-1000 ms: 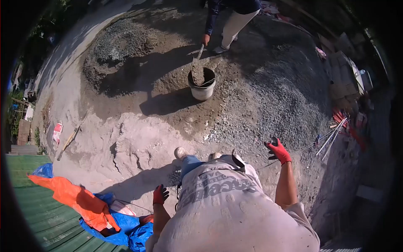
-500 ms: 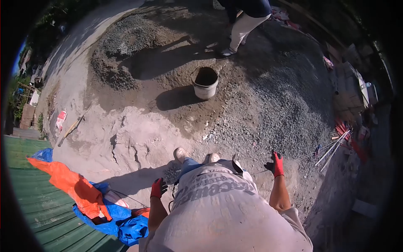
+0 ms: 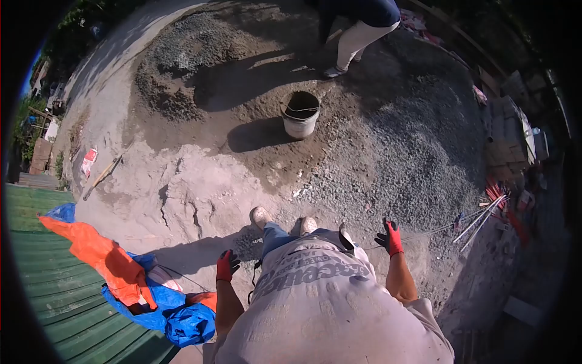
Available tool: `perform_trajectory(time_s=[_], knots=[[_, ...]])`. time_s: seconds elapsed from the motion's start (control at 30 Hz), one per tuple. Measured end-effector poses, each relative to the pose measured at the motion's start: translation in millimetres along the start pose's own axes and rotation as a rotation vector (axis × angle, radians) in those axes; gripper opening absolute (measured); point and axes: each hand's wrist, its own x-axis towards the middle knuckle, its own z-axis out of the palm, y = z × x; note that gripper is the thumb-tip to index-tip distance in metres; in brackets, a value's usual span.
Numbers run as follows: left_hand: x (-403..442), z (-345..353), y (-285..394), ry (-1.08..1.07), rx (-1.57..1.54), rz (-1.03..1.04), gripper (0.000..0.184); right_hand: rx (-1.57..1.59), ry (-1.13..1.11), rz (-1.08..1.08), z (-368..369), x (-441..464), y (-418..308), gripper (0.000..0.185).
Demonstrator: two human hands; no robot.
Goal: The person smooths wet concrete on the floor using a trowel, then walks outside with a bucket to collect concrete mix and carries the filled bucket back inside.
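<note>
My left hand (image 3: 227,266), in a red and black work glove, hangs beside my left hip with its fingers apart and holds nothing. On the other side my right hand (image 3: 389,236), gloved the same way, is spread open over the gravel and also holds nothing. Ahead of my feet stands a pale bucket (image 3: 300,115) with a thin wire handle, upright on the damp ground and out of reach of both hands. Its inside is dark, and I cannot make out what is in it.
A co-worker (image 3: 361,42) bends over behind the bucket. Gravel (image 3: 418,158) spreads to the right, near thin rods (image 3: 482,221). At left lie a wooden-handled tool (image 3: 103,178), an orange tarp (image 3: 106,261), a blue tarp (image 3: 188,324) and green corrugated sheeting (image 3: 54,285).
My left hand has risen slightly and its fingers have spread more. My right hand has shifted a little left. The co-worker has moved slightly right in view. The bucket's handle now shows across its mouth.
</note>
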Motion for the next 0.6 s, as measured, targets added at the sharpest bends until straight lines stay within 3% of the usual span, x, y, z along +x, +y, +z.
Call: perform_trajectory(time_s=[0.1, 0.33, 0.43, 0.53, 0.6], knots=[[2.0, 2.6, -17.8, -0.01, 0.027, -0.036, 0.061, 0.012, 0.0, -0.039, -2.3, 4.8, -9.1, 0.063], [8.3, 4.6, -44.6, -0.021, 0.007, -0.141, 0.061, 0.007, 0.001, -0.056, -15.8, 16.9, -15.1, 0.06], [12.6, 3.4, -44.1, -0.036, -0.008, -0.114, 0.056, 0.003, 0.008, -0.044, -21.2, 13.1, -9.5, 0.06], [9.5, 8.8, -23.7, -0.024, 0.005, -0.067, 0.035, -0.015, 0.009, -0.005, -27.7, 14.0, 4.4, 0.059], [4.2, 13.3, -8.0, -0.016, 0.018, -0.046, 0.035, 0.002, -0.018, 0.002, -29.3, 12.1, 12.1, 0.059]])
